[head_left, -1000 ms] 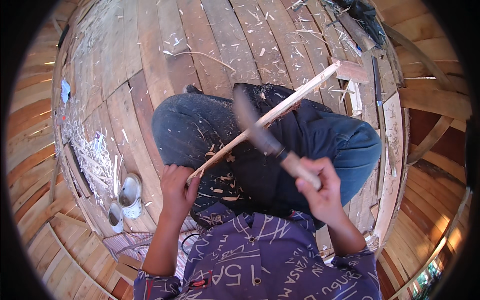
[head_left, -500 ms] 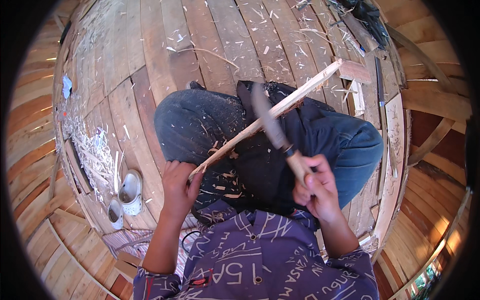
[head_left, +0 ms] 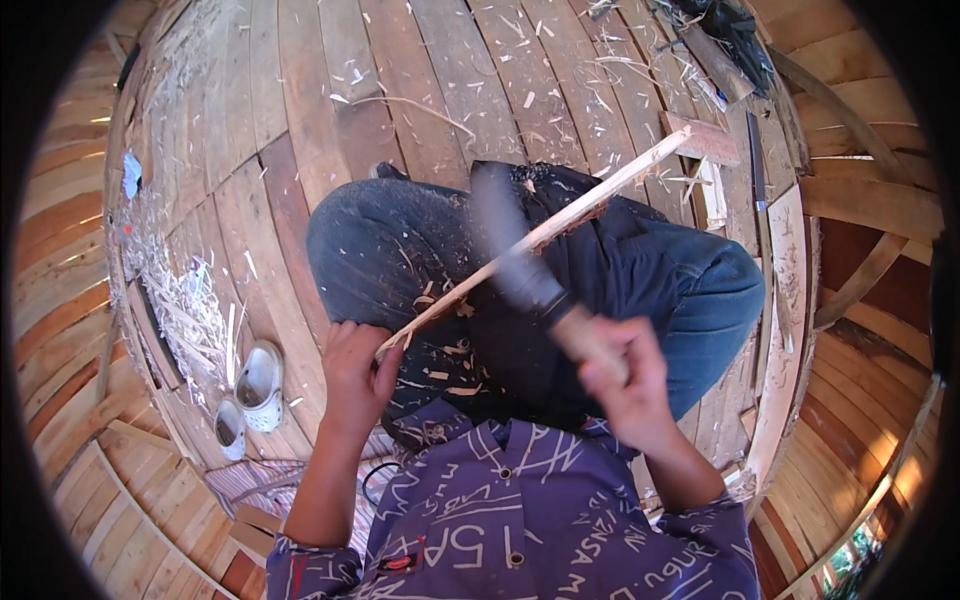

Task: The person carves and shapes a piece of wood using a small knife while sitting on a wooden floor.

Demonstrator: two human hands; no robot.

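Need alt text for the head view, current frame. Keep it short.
A right hand grips a curved, motion-blurred knife that overlaps a long pale stick lying across folded legs; the left hand holds the stick's near end. Wood shavings litter the plank floor, with light clogs at left.

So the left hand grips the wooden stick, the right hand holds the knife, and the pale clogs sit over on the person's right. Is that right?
Not quite: the pale clogs sit on the person's left, as the head view shows. The left hand does grip the wooden stick, and the right hand holds the knife.
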